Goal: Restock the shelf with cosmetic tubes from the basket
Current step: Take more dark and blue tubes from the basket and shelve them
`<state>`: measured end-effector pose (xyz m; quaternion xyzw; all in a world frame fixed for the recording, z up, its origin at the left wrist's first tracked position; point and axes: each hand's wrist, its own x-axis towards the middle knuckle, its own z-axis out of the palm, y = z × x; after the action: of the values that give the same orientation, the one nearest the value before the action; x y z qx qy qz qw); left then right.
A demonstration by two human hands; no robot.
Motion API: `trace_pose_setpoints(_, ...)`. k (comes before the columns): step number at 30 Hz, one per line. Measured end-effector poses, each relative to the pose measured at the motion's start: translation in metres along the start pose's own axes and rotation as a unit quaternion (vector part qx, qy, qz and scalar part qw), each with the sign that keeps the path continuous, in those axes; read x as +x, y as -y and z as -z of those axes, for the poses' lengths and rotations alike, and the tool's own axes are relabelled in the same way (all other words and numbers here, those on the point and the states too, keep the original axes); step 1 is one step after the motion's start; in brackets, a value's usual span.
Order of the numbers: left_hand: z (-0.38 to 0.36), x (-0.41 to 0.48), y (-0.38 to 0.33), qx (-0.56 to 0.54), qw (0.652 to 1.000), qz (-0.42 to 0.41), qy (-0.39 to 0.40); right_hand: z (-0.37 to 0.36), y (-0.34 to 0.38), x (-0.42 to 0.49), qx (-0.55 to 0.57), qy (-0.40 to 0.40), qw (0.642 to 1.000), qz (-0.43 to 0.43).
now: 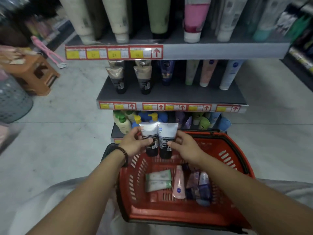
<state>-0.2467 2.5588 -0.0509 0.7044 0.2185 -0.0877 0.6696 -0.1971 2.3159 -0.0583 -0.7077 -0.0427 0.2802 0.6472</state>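
Two white-and-black cosmetic tubes stand side by side, caps down, above the far end of the red basket [237, 160]. My left hand [133, 145] grips the left tube [149, 138]. My right hand [184, 146] grips the right tube [166, 139]. In the basket lie two pale green tubes [158, 180], a pink tube [179, 184] and several purple and blue tubes [199, 185]. The middle shelf [169, 96] in front of me holds upright tubes, with matching black-and-silver ones [144, 77] at its left.
A top shelf [220, 50] carries large tubes. The bottom shelf holds pump bottles [123, 122] just behind my hands. An orange stool [35, 73] and a grey perforated bin [11, 100] stand on the floor to the left. Another dark shelf [299, 60] is at the right.
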Motion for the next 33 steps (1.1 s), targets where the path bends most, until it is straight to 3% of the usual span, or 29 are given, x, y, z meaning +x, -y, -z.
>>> trace_pose_setpoints(3, 0.031, 0.007, -0.04, 0.024, 0.999, -0.03, -0.002, -0.002, 0.035, 0.013, -0.027, -0.017, 0.998, 0.052)
trace_pose_setpoints(14, 0.111, 0.072, -0.114, 0.074, 0.965, -0.172, -0.186, -0.025, 0.116, 0.101, -0.108, -0.094, 0.977, 0.157)
trace_pose_setpoints(20, 0.126, 0.095, -0.12, 0.071, 0.946, -0.226, -0.223, -0.044, 0.136, 0.137, -0.109, -0.149, 0.964, 0.193)
trace_pose_setpoints(33, 0.136, 0.128, -0.109, 0.072, 0.946, -0.229, -0.22, -0.066, 0.148, 0.169, -0.142, -0.216, 0.948, 0.186)
